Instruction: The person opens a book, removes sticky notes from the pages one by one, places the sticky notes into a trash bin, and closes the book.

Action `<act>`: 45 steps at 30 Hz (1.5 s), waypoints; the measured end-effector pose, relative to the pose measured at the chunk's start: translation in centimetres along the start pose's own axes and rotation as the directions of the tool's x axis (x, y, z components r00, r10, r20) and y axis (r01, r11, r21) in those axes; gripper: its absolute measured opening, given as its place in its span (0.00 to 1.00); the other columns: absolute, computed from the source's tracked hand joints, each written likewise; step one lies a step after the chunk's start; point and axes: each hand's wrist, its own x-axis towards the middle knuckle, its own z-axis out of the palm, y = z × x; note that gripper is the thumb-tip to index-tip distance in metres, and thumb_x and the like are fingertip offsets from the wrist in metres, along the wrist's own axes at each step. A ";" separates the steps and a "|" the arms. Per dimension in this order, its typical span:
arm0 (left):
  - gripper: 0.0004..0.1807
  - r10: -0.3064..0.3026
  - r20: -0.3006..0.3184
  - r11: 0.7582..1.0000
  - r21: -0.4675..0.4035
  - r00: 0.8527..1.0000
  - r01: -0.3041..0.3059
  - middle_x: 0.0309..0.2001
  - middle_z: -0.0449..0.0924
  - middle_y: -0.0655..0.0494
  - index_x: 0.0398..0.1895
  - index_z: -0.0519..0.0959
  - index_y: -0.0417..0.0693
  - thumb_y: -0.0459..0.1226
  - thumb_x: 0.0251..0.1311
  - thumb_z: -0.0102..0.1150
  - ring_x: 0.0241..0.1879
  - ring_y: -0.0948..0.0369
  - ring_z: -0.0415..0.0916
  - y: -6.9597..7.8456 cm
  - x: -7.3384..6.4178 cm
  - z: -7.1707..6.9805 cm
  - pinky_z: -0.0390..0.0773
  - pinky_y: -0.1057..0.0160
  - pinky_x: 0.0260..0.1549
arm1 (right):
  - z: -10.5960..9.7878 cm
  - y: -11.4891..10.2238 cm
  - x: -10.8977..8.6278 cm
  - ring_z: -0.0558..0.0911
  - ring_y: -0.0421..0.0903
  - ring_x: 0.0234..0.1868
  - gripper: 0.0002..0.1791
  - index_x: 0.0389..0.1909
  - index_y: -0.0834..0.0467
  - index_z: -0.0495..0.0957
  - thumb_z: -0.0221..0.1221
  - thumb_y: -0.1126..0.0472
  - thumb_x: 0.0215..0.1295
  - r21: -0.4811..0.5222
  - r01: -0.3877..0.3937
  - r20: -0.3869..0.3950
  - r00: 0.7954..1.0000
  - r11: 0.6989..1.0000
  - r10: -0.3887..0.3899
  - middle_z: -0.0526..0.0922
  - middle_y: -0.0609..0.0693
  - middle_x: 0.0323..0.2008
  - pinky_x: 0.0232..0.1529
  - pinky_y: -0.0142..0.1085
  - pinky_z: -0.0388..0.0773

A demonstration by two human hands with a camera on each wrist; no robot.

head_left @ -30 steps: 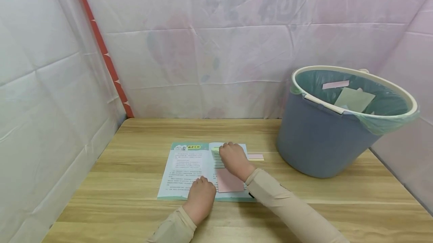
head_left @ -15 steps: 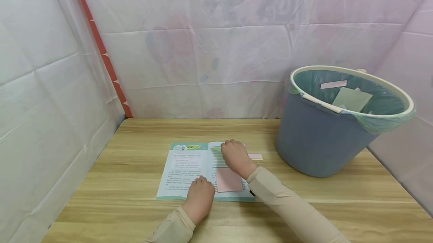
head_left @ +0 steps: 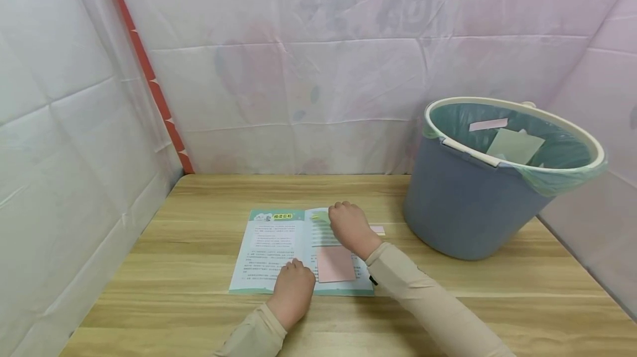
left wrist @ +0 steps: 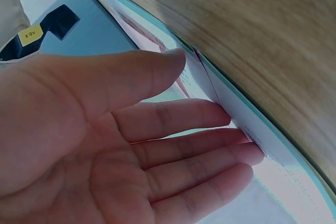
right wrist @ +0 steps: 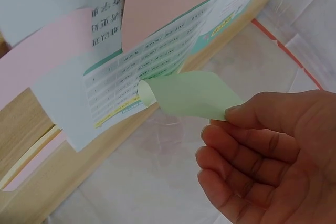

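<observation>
An open booklet (head_left: 269, 257) lies flat on the table. My left hand (head_left: 293, 290) rests at its lower edge near the fold, with straight fingers touching the page in the left wrist view. My right hand (head_left: 350, 230) is over the upper right page. In the right wrist view it pinches a green sticky note (right wrist: 194, 95) between thumb and index finger. That note is lifted and bent, and its far end curls against the printed table on the page. A square pink sticky note (head_left: 335, 264) sits lower on the same page.
Pink and yellow paper strips (head_left: 378, 230) stick out past the booklet's right edge. On the right stands a grey-blue bin (head_left: 463, 208) with a green liner, holding a pink strip (head_left: 487, 124) and a pale green sheet (head_left: 515, 146). White sheeting (head_left: 239, 108) hangs behind the wooden table.
My right hand has moved slightly up and to the right across the page, and more of the printed page shows to its left. My left hand has stayed in place on the booklet.
</observation>
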 end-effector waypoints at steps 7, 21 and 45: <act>0.07 0.000 -0.013 1.000 -0.005 1.000 0.000 0.42 0.82 0.36 0.35 0.84 0.32 0.30 0.56 0.62 0.41 0.46 0.82 0.0 -0.1 0.0 0.81 0.57 0.42 | -0.2 0.4 0.0 0.78 0.47 0.26 0.03 0.30 0.66 0.81 0.64 0.69 0.57 0.033 -0.025 0.003 1.000 0.999 0.025 0.78 0.53 0.23 0.27 0.35 0.78; 0.08 0.005 -0.007 1.000 -0.015 1.000 -0.005 0.42 0.82 0.35 0.35 0.84 0.31 0.29 0.55 0.62 0.42 0.45 0.82 -0.1 -0.1 -0.5 0.81 0.56 0.43 | -0.7 1.2 0.1 0.79 0.50 0.27 0.02 0.26 0.66 0.79 0.61 0.72 0.56 0.073 -0.056 -0.042 0.997 0.996 0.059 0.78 0.54 0.23 0.28 0.39 0.78; 0.09 0.003 0.012 1.000 0.023 1.000 -0.003 0.43 0.82 0.36 0.37 0.84 0.33 0.31 0.56 0.63 0.42 0.46 0.81 0.0 -0.1 -0.3 0.81 0.57 0.43 | -1.4 1.9 -0.2 0.76 0.46 0.20 0.06 0.22 0.65 0.77 0.60 0.72 0.57 0.064 -0.052 -0.113 0.992 0.997 0.059 0.75 0.53 0.19 0.21 0.37 0.76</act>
